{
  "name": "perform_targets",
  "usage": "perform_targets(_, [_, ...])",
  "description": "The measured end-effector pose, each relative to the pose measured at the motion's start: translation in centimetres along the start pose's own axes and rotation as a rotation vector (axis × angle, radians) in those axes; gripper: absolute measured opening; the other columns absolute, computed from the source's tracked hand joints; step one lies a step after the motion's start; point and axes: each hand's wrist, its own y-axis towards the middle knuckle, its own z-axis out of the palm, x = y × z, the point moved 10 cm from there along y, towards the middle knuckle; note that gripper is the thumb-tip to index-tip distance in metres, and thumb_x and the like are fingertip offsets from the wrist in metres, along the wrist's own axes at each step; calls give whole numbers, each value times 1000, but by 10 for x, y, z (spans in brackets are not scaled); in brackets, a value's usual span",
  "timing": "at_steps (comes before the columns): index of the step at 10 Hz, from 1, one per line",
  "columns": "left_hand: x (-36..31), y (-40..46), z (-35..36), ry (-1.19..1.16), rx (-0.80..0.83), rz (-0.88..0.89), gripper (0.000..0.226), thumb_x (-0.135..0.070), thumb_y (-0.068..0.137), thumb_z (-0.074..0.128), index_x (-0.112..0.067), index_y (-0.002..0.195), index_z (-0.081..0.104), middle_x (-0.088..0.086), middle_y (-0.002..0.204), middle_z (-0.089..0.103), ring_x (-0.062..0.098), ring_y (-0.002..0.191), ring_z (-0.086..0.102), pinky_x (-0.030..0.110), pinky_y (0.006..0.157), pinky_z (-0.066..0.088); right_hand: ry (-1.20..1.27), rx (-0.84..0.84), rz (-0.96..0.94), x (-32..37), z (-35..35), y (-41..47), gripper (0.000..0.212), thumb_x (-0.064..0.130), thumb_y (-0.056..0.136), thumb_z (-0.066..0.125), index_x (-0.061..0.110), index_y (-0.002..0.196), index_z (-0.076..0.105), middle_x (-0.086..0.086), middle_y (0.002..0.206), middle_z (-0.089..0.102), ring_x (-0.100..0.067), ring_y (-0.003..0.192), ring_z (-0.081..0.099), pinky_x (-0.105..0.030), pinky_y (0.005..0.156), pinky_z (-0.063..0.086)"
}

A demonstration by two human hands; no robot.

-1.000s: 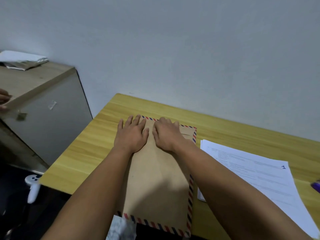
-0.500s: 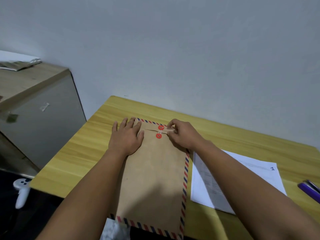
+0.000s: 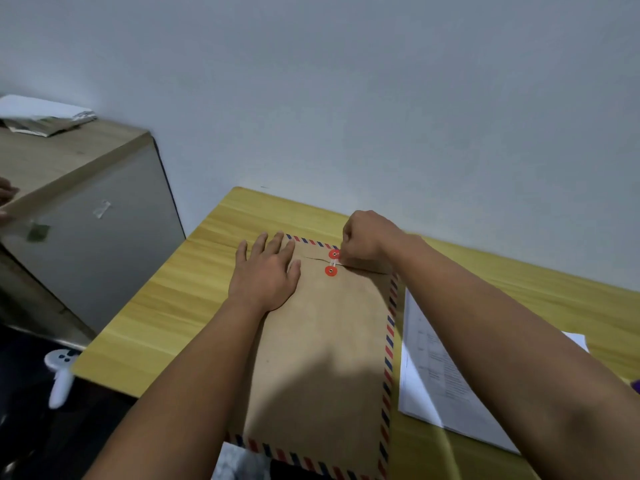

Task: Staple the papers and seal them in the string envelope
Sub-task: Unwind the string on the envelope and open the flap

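Observation:
A brown string envelope [image 3: 325,358] with a red-and-blue striped border lies flat on the yellow wooden table [image 3: 194,299], flap folded down. Two red button discs [image 3: 332,262] sit near its top, with a white string [image 3: 334,262] running between them. My left hand [image 3: 265,271] presses flat on the envelope's upper left, fingers spread. My right hand [image 3: 369,239] is curled beside the upper disc, fingertips pinched on the string. A stack of printed papers [image 3: 436,375] lies to the right of the envelope, partly under my right forearm.
A grey cabinet with a wooden top [image 3: 86,209] stands left of the table, with folded papers [image 3: 45,117] on it. A white controller [image 3: 60,372] hangs below the table's left edge. A purple object [image 3: 635,386] shows at the right edge. The wall is close behind.
My right hand lifted off the flap, uncovering the red discs, and moved up beside the upper disc with the string pinched. My left hand stayed flat. The view shifted slightly.

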Motion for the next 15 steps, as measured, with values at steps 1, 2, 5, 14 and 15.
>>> perform_targets(1, [1,0,1,-10,3,-6,60,-53,102,22,-30,157,31,-3,169,20,24,156,9,56,124,4,19,97,-39,0,10,-10,25,31,68,70,8,77,73,-8,81,74,-21,80,68,-38,73,60])
perform_targets(2, [0,0,0,-13,5,-11,60,-53,102,22,-30,157,31,-3,169,19,24,156,8,55,124,4,78,122,-102,17,15,-14,23,29,73,75,6,75,72,-3,78,73,-25,81,67,-41,72,57])
perform_targets(5, [-1,-1,-3,-6,0,-4,59,-53,102,23,-30,156,34,-3,168,22,25,156,11,56,124,6,316,-109,3,29,-3,7,19,8,89,58,11,80,75,2,89,79,-19,94,72,-41,86,61])
perform_targets(14, [-2,-2,-2,-7,20,-13,60,-53,102,22,-30,157,30,-3,169,18,25,156,9,56,124,5,340,-98,-143,22,4,-21,8,16,87,79,11,85,84,0,90,81,-16,93,74,-40,89,60])
perform_targets(15, [-3,-2,-2,-2,22,-14,60,-54,102,22,-30,157,31,-3,169,19,25,156,9,57,124,6,432,-30,-201,42,22,-26,10,9,83,77,13,78,84,3,79,81,-9,80,75,-34,84,62])
